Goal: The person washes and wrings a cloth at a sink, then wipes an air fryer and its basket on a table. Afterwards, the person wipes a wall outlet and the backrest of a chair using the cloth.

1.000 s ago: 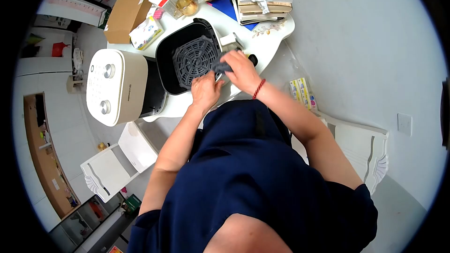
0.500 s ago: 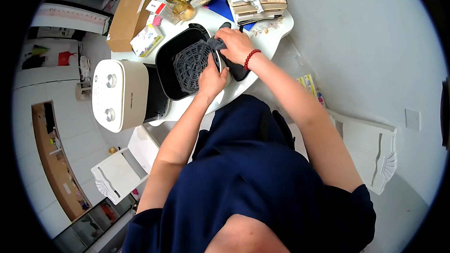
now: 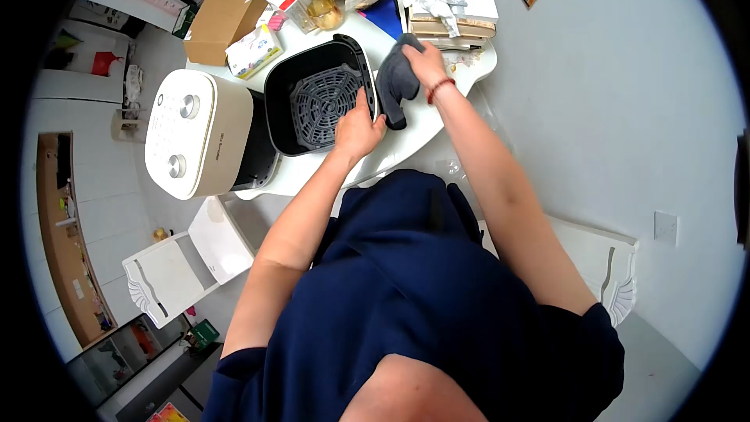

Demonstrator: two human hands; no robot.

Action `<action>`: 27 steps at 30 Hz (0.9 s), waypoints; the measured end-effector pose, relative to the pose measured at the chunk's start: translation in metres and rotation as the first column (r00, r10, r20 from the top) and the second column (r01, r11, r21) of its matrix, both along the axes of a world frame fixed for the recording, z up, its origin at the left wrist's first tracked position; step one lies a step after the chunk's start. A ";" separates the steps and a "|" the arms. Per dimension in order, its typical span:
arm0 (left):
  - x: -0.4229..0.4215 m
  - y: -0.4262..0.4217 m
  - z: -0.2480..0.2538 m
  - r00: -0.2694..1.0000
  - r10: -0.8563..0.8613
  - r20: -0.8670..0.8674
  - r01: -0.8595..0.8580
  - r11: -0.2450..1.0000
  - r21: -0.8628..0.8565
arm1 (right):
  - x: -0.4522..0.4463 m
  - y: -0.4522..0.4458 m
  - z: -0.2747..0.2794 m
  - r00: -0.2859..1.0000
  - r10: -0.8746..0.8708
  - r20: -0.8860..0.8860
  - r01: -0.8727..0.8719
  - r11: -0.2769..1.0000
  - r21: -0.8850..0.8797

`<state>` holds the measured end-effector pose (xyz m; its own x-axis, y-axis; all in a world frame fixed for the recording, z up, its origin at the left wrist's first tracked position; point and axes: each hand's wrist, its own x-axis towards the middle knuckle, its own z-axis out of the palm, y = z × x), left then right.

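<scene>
Through the head camera I look down at two bare hands over the table (image 3: 406, 137). The left hand (image 3: 358, 133) is closed over the near right corner of the black basket (image 3: 279, 109), index finger stretched along the rim and thumb outside. The right hand (image 3: 426, 64) pinches the upper part of a dark grey cloth (image 3: 398, 74), which hangs loosely beside the basket's right side; its other fingers are partly hidden, so I cannot tell how they lie. The basket sits upright on the table, between the cream appliance (image 3: 183, 133) and the cloth, with a grey slotted liner (image 3: 324, 105) inside.

For steady work, I judge the left hand well placed: light, even pressure on that corner should stop the basket sliding or tipping without bending the rim. I would gather the cloth into a smaller bundle in the right hand, because the long, slack end could snag on the basket's edge or hide the surface under it. I would also have the right wrist clear of the stack of books (image 3: 461, 29) just beyond, and avoid pushing the basket toward the appliance. Whether the cloth touches the basket, I cannot tell.
</scene>
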<state>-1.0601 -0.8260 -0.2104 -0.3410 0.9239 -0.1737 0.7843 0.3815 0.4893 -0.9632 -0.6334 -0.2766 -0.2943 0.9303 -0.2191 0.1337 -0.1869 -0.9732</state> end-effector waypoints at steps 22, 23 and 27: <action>-0.004 0.001 0.005 0.999 0.019 0.042 -0.018 1.000 -0.026 | 0.077 -0.111 0.027 0.815 0.368 0.448 -0.554 0.722 0.414; -0.003 0.000 0.007 0.998 0.026 0.049 -0.023 0.998 -0.052 | 0.082 -0.106 0.017 0.897 0.345 0.277 -0.418 0.865 0.277; -0.003 -0.002 0.012 0.997 0.023 0.079 -0.020 0.999 -0.039 | 0.083 -0.090 0.047 0.910 -0.037 -0.412 -0.021 0.991 -0.135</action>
